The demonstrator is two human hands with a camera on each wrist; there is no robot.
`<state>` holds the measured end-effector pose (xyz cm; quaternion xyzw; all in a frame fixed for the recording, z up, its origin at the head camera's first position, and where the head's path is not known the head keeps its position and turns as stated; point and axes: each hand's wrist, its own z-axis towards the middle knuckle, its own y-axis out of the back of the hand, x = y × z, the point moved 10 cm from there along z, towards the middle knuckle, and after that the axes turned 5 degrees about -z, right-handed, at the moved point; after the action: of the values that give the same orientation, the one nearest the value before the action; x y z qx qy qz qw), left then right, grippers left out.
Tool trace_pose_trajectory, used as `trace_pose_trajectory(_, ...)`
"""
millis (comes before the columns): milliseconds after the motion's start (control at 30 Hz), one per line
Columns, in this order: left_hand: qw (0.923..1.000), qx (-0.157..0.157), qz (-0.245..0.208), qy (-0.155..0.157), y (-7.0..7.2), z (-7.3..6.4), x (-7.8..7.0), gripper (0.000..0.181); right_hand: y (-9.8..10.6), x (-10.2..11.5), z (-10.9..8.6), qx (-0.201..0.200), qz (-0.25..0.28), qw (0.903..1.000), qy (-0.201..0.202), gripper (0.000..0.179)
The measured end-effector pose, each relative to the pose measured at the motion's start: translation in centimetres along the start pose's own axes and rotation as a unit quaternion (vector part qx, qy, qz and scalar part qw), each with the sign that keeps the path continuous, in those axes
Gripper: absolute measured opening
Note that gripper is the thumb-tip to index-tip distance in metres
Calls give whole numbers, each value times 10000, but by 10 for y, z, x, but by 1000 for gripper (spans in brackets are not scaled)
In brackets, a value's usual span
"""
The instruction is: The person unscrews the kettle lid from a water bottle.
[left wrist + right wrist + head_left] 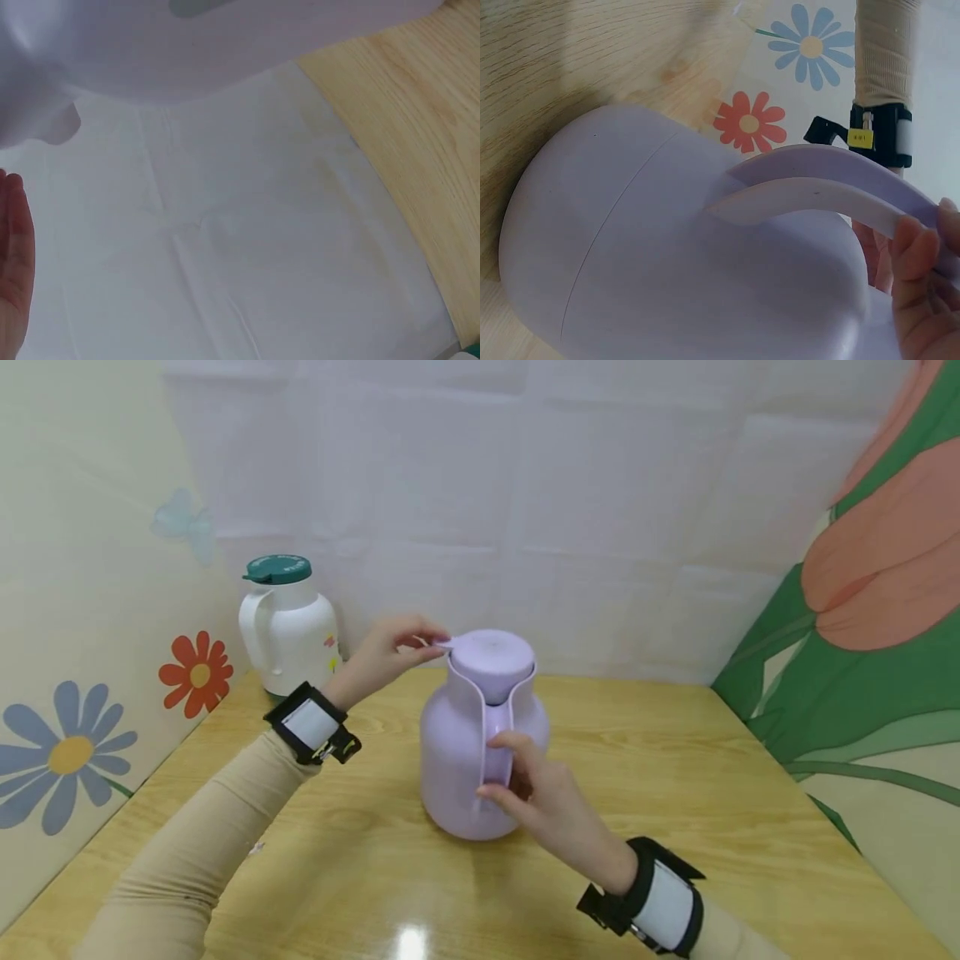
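A lavender thermos jug (pixel 453 764) stands upright on the wooden table, its handle (pixel 497 720) turned towards me. My right hand (pixel 551 802) holds that handle, with thumb and fingers on either side of it; the right wrist view shows fingertips on the handle too. Up at the rim, my left hand (pixel 386 652) pinches the small tab on the left of the jug's lid (pixel 495 652). The lid sits in the jug's mouth. In the left wrist view only part of the left hand (pixel 15 262) shows, below the jug's pale upper part (pixel 210 64).
At the back left of the table (pixel 637 735) stands a white thermos jug (pixel 300 635) with a green lid (pixel 279 569). A white sheet (pixel 600 510) hangs behind, and flower-painted walls flank both sides. A tiny scrap (pixel 257 847) lies near my left sleeve.
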<state>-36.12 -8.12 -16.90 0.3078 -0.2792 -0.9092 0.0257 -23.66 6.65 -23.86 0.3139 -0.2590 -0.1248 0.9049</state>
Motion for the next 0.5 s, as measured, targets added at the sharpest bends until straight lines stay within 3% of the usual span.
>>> trace_pose_trajectory(167,9955,-312,154,-877,3,-17,-22,22,-1,0,2,4,64,10000,-38,54)
trace_pose_trajectory(300,9820,-396,524,-1770,-6,-28,-49,23,0,1,-1,-78,12,10000,47,51)
trace_pose_trajectory(400,9729,-281,897,-2113,-18,-32,-67,22,-1,0,-3,-75,-18,9999,92,46)
trace_pose_trajectory(500,9667,-109,1207,-2254,-29,-28,-81,19,-2,1,-2,-81,-38,9999,115,44)
